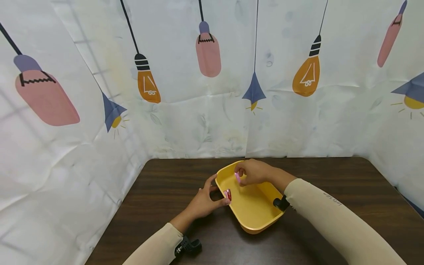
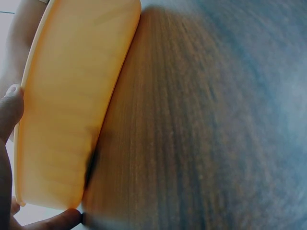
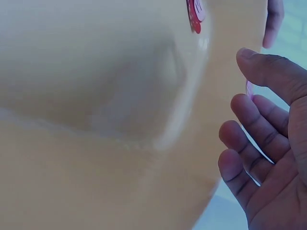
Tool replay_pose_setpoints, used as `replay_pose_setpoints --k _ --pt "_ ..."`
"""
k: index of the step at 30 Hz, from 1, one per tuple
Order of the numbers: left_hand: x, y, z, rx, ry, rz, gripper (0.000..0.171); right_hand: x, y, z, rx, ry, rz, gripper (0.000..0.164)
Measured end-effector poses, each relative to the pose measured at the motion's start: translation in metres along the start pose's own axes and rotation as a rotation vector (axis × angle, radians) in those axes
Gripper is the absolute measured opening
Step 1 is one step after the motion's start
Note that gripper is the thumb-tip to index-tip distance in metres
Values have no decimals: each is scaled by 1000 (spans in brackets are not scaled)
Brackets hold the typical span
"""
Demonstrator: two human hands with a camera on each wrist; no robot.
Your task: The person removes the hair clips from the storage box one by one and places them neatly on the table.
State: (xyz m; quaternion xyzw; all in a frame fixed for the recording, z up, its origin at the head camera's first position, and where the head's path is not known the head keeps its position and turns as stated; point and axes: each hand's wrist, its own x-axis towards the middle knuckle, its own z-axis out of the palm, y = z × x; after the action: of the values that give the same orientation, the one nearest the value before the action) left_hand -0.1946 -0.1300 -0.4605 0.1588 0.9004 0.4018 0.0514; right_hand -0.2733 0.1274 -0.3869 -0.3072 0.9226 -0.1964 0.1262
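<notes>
A yellow plastic tub [image 1: 253,211] stands at an angle on the dark table. My left hand [image 1: 205,200] grips its left side, the thumb on the rim and the fingers spread around the corner; the left wrist view has the tub's outer wall [image 2: 72,105] beside that thumb. Above the far part of the tub, my right hand [image 1: 255,172] pinches a small pink hair clip [image 1: 237,177] between thumb and fingers. Only a sliver of this clip [image 3: 249,89] shows in the right wrist view. Red and pink hair clips [image 1: 227,195] lie inside the tub near its left wall.
The dark wood-grain table [image 1: 165,184] extends on both sides of the tub. Behind it hangs a white cloth backdrop [image 1: 212,121] printed with lamps and bulbs. Black wrist cameras sit on both forearms, the right one [image 1: 281,203] close to the tub's rim.
</notes>
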Motion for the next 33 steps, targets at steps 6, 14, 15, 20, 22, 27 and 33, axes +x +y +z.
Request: replay_pose_setpoints --k 6,14,15,20,22,27,33 --pt "1 0 0 -1 -1 3 106 -7 2 -8 17 20 5 40" --pt "2 2 0 2 1 3 106 -17 7 -17 35 45 14 40" --pt "1 2 0 2 1 2 107 -19 7 -18 34 48 11 39" --pt "1 1 1 -2 7 -3 107 -24 12 -22 29 59 7 39" --pt "1 0 1 -5 9 -2 107 -26 15 -23 32 65 9 40" --pt "1 -1 1 -7 11 2 106 -32 21 -26 40 84 5 43" --pt "1 -1 1 -2 11 5 107 -43 32 -28 61 94 31 42"
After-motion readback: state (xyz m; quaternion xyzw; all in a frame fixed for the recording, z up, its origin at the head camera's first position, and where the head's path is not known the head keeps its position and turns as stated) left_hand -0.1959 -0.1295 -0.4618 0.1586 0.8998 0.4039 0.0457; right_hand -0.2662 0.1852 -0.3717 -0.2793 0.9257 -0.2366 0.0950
